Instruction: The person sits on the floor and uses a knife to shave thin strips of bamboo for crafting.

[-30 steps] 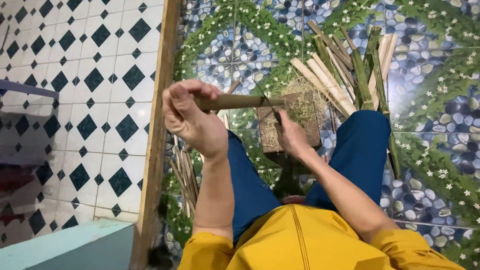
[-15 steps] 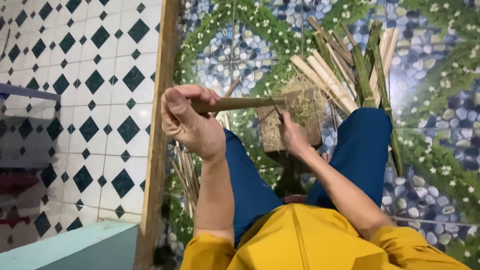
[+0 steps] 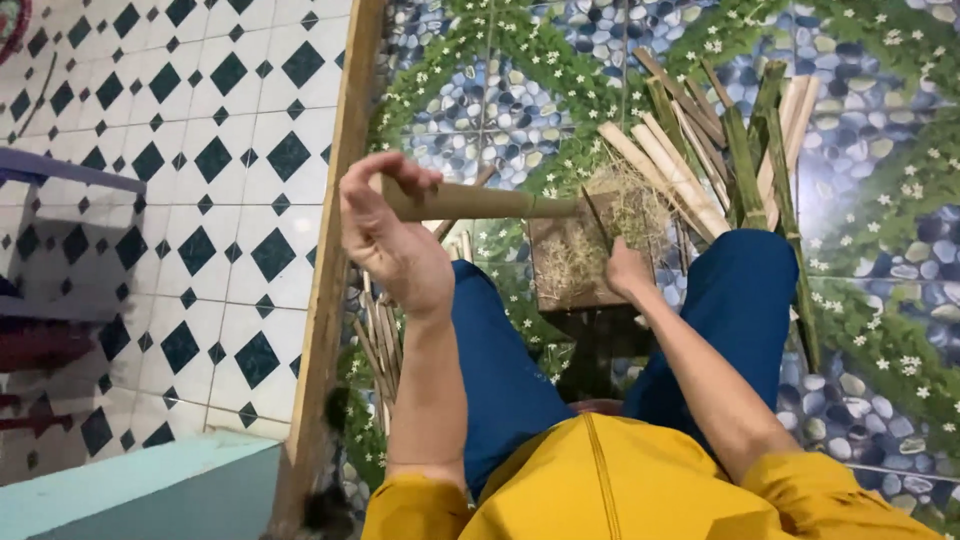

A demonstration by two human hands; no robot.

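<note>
Two bare hands worked above a wooden block on the floor. Left hand was clenched around a bamboo stick held level over the block. Right hand gripped a thin blade beside the stick's tip.

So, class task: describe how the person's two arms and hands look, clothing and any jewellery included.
Both forearms are bare, with mustard-yellow sleeves pushed up to about the elbows. The left hand and the right hand are bare too: no gloves. No rings, bracelets or watch show on either. The yellow sleeves match the yellow top; the legs below are in blue trousers.
</note>
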